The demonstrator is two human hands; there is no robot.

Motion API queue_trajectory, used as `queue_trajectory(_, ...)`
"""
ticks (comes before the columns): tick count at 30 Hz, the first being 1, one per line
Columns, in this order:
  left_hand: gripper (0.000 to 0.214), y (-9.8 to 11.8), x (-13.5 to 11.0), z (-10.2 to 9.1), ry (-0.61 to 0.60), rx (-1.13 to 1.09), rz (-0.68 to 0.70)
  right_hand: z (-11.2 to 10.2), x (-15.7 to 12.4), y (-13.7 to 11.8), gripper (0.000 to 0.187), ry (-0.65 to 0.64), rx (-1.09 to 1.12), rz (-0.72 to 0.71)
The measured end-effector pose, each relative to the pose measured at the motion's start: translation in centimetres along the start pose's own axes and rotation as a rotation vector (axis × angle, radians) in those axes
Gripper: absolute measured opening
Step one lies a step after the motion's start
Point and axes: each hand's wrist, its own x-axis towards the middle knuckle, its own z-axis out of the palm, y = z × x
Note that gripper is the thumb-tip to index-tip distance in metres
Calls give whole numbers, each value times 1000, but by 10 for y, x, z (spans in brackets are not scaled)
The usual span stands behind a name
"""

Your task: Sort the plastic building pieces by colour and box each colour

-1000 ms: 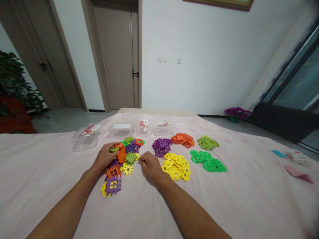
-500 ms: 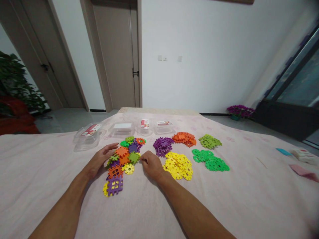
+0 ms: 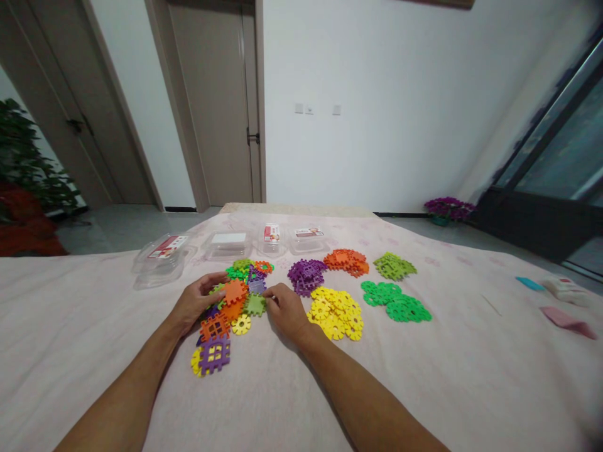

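Mixed plastic building pieces lie in a heap between my hands. My left hand curls around the heap's left side, thumb and forefinger at an orange square piece. My right hand is closed, its fingertips pinched at the right edge of a light green square piece. A pale-looking purple square piece touches that one from behind. Closer to me are a yellow flower-shaped disc, an orange window piece and a purple window piece.
Sorted piles lie to the right: purple, orange, yellow, light green and green. Behind stand several clear plastic boxes. A pink cloth and a blue item are at far right.
My left hand has moved right onto the heap, and the orange square has shifted right. The light green square has come slightly right and nearer. The purple square now catches more light.
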Motion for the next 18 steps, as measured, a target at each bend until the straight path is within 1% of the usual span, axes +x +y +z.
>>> queue_trajectory(4,66,-2,-1,3,13,-44,20,1,2,-11,16,15,104,61)
queue_trajectory(8,71,0,-1,9,-17,-48,75,7,3,-20,17,-4,165,56)
queue_trajectory(12,68,3,-1,15,-57,-27,92,15,5,-18,18,2,189,110)
queue_trajectory(14,68,4,-2,20,-55,-5,92,18,7,-15,14,1,199,136)
queue_trajectory(18,66,6,-3,26,-60,15,48,20,7,-14,8,12,172,136)
